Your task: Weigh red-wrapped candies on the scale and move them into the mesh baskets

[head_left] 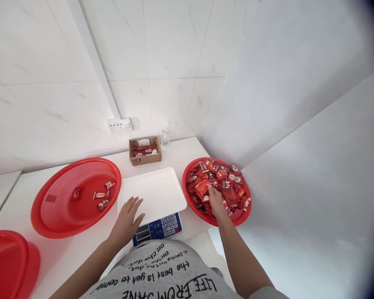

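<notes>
My left hand (126, 222) is open, fingers spread, at the near left corner of the white tray (154, 189) on a digital scale (157, 229). The scale's blue keypad shows below the tray. My right hand (216, 201) reaches into a red plastic basket (248, 207) heaped with small wrapped snack packets (230, 189). Its fingers are closed at a plain red packet (202, 187) on top of the heap; the fingertips are partly hidden.
At left, a larger red mesh basket (37, 216) holds a few packets. Another red basket (31, 265) stands at the lower left. Behind the scale are a small cardboard box (146, 159) of packets and a clear plastic bottle (165, 137). A wall socket (119, 124) is above.
</notes>
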The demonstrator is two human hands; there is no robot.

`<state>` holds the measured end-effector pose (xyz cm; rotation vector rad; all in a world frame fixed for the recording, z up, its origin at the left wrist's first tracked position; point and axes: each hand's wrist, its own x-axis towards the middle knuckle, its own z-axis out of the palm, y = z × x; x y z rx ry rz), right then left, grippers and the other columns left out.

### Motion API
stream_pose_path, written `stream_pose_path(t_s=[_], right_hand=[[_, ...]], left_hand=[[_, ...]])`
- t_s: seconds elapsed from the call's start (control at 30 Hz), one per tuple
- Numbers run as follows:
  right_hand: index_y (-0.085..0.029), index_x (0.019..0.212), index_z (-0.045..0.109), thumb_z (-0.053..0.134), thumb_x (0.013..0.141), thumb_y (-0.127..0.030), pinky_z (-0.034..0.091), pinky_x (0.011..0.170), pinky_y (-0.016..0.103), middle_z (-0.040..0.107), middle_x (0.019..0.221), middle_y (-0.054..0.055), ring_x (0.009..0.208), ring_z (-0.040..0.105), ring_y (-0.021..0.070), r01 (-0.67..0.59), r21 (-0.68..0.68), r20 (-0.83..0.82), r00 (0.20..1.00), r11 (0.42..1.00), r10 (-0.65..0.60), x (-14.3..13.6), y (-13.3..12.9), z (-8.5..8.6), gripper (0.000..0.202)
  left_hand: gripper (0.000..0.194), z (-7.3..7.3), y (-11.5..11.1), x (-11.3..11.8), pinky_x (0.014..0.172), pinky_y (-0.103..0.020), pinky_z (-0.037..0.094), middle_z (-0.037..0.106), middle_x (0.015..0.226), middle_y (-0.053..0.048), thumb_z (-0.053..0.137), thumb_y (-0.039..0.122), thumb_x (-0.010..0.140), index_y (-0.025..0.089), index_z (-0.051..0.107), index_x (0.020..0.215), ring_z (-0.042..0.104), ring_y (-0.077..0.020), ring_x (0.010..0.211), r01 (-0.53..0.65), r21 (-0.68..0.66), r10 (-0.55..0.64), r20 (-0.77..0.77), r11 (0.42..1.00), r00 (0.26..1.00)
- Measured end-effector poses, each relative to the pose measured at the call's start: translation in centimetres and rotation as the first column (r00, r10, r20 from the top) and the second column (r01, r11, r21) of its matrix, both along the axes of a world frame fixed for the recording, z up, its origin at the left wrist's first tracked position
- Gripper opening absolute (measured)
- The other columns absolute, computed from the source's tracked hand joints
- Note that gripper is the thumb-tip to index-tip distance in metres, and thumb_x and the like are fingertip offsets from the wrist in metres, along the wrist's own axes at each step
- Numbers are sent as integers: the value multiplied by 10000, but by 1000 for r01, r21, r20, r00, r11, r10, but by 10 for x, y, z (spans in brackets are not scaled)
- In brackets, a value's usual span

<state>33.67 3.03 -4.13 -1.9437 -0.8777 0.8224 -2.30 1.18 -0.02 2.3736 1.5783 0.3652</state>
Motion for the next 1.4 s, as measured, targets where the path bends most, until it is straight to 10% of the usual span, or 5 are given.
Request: stream_pose_path(t_s=[0.3,0.73,1.03,1.27,1.4], right_hand=[[-210,1124,525,299,811,-636,526,705,307,645,1071,72,915,620,194,158,87,-510,855,984,-92,5,17,5,575],[-167,958,632,575,682,-301,467,766,349,674,927,89,854,619,224,-189,-136,118,972,972,205,-19,23,-29,312],[-187,899,568,525,719,-354,469,703,321,643,885,56,736,596,178,-227,29,-82,970,973,229,-26,6,36,249],[-186,876,591,572,717,-306,457,678,286,633,825,15,737,573,145,-683,153,-355,636,714,685,-95,-8,79,200],[-200,986,561,602,715,-315,459,753,309,645,920,25,818,589,156,-675,155,-409,621,722,669,-125,-14,79,297]], left_hand=[[428,-6,4,-2,1025,-457,357,476,1334,-90,395,371,884,202,448,1273,348,-255,1289,15,0,-15,16,1000,1000],[390,-7,2,-4,1008,-450,386,504,1309,-78,423,352,875,215,488,1234,388,-249,1265,-9,-5,9,43,1000,999],[378,14,10,20,1037,-421,342,520,1290,-64,442,349,853,225,516,1202,395,-229,1259,-12,-239,78,270,971,960],[481,42,17,63,834,-356,469,620,1113,-96,593,373,749,182,509,1182,573,-223,1012,173,-608,309,603,775,735],[258,45,18,65,686,-299,461,627,731,-22,607,372,735,147,586,861,589,-155,708,220,-665,437,668,714,602]])
